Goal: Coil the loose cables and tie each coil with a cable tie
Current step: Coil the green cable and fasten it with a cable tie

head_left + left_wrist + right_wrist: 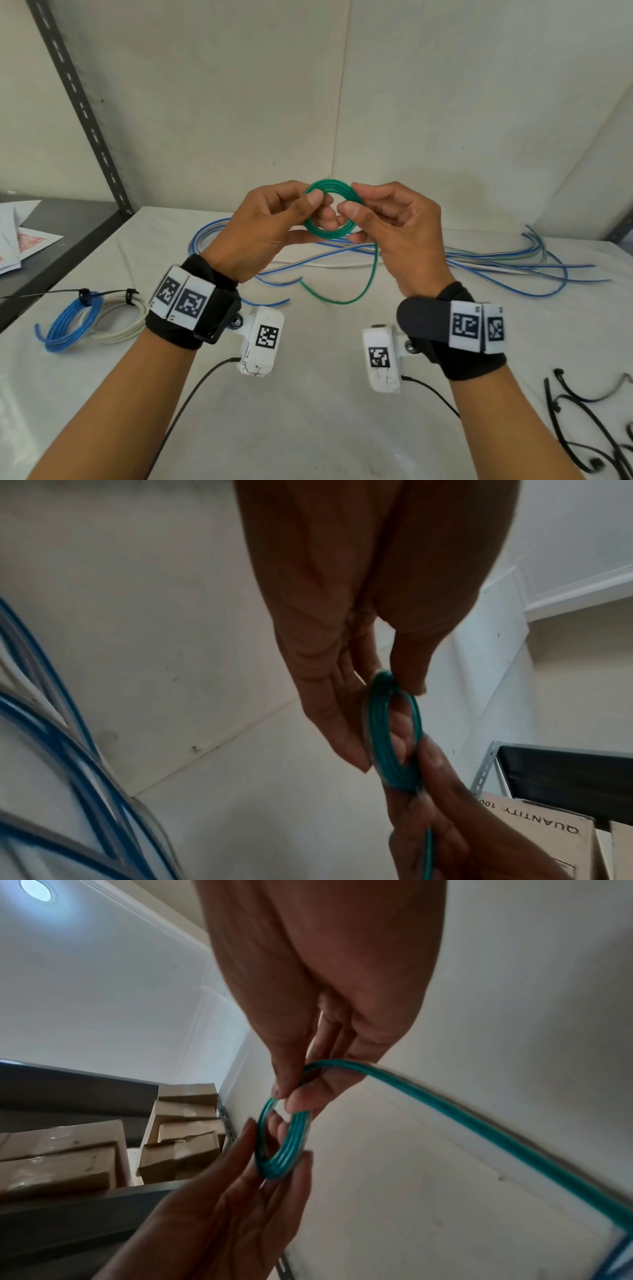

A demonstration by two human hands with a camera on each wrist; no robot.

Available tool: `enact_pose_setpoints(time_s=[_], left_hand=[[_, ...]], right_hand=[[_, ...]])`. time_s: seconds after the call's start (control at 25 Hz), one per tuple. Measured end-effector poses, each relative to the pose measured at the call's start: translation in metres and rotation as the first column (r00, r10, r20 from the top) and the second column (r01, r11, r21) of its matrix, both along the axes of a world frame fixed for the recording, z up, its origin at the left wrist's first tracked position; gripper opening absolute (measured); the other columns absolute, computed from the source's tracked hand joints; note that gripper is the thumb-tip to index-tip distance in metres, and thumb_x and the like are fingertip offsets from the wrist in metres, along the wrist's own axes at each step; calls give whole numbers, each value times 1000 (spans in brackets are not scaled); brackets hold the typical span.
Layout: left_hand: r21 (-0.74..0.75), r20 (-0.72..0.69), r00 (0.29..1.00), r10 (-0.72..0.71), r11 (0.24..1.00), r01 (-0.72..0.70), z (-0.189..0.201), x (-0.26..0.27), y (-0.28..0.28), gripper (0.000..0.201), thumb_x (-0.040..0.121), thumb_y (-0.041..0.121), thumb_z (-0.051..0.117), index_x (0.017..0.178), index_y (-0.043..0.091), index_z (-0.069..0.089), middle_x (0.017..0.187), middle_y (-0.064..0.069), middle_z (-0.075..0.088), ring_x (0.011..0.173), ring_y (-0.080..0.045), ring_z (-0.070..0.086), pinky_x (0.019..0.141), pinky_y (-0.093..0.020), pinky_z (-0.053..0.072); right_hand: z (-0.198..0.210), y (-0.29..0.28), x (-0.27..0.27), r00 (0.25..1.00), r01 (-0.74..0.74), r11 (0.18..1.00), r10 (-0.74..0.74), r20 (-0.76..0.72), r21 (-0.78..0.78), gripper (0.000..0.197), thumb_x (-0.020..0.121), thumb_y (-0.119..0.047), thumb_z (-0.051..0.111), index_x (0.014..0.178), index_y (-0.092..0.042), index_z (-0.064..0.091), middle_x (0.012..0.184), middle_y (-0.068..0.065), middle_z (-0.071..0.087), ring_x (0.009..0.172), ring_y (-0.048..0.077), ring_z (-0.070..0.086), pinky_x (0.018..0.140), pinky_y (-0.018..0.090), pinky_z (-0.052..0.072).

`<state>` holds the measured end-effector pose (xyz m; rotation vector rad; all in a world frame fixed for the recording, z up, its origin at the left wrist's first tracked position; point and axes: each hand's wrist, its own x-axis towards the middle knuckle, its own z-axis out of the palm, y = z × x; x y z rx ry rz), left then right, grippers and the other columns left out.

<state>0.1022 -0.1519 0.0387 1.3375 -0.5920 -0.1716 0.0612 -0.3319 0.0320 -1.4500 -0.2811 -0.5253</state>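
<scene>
I hold a small green cable coil (329,233) (387,758) (287,1156) up above the white table (308,394). My left hand (274,222) pinches its left side between thumb and fingers. My right hand (387,226) pinches its right side the same way. A loose green tail (359,291) hangs from the coil down to the table; in the right wrist view the tail (479,1123) runs off to the lower right. Loose blue and white cables (479,263) lie behind my hands.
A tied blue coil (73,325) and a tied white coil (120,325) lie at the left. Black cable ties (589,421) lie at the right near the table edge. A grey shelf post (82,106) and papers (20,240) stand at the left. Cardboard boxes (85,1158) sit on shelving.
</scene>
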Motion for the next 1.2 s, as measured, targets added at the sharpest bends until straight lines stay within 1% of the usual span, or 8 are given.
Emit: enact_pose_setpoints(time_s=[0.08, 0.32, 0.48, 0.56, 0.68, 0.88, 1.08, 1.2], left_hand=[[14, 37, 999, 19, 1000, -19, -1, -1, 4, 24, 92, 17, 59, 106, 0, 69, 89, -10, 77, 91, -24, 75, 81, -32, 60], [40, 174, 971, 166, 984, -175, 0, -3, 3, 17, 97, 8, 60, 107, -1, 72, 90, -20, 76, 87, -30, 75, 76, -33, 61], [50, 175, 966, 189, 978, -201, 1, -2, 6, 18, 97, 7, 61, 107, -2, 72, 88, -21, 75, 84, -30, 75, 75, -34, 62], [77, 203, 960, 194, 974, -213, 0, -2, 5, 19, 96, 6, 62, 108, -5, 71, 90, -24, 74, 87, -34, 75, 79, -38, 62], [109, 228, 957, 177, 972, -206, -2, 1, 6, 20, 95, 5, 63, 109, -7, 71, 91, -26, 74, 86, -34, 74, 79, -37, 62], [43, 134, 977, 166, 984, -173, -2, 0, 5, 17, 97, 6, 60, 105, -3, 71, 86, -15, 76, 83, -27, 75, 75, -32, 61], [-52, 27, 989, 145, 988, -143, -5, -1, -3, 21, 97, 11, 60, 109, -2, 71, 93, -17, 76, 89, -29, 75, 77, -34, 61], [-104, -14, 984, 177, 979, -177, -6, 1, -1, 21, 93, 16, 63, 105, 1, 72, 91, -14, 76, 87, -26, 75, 75, -33, 61]], right_hand=[[3, -7, -2, 1000, -19, 999, 19, -11, -46, 19, 85, 1, 74, 101, -8, 71, 93, 6, 79, 81, 19, 76, 59, 25, 58], [-7, 5, 1, 991, 130, 987, -124, 58, -96, 15, 89, -5, 74, 102, -13, 72, 97, 7, 78, 89, 17, 76, 63, 28, 60], [-13, 10, 5, 988, 140, 989, -137, 69, -39, 10, 91, -9, 73, 98, -15, 73, 96, 9, 77, 92, 22, 75, 76, 33, 60], [-11, 5, 7, 984, 174, 980, -169, 62, -94, 9, 88, -8, 76, 92, -16, 73, 93, 4, 78, 88, 19, 75, 78, 28, 58], [-10, 1, 7, 972, 232, 938, -217, 84, -258, 9, 87, -10, 78, 86, -17, 72, 87, -3, 77, 80, 13, 74, 71, 22, 57], [-14, 5, 7, 999, 38, 999, -38, -10, -14, 9, 92, -2, 68, 100, -7, 70, 94, 8, 78, 89, 22, 76, 72, 38, 63], [-19, 16, 9, 992, 118, 975, -123, 15, 187, 7, 90, -2, 70, 97, -1, 68, 91, 17, 76, 84, 24, 76, 68, 34, 61], [-22, 18, 9, 998, 70, 988, -70, -6, 140, 14, 90, -3, 71, 103, -9, 69, 97, 14, 77, 87, 22, 75, 69, 31, 60]])
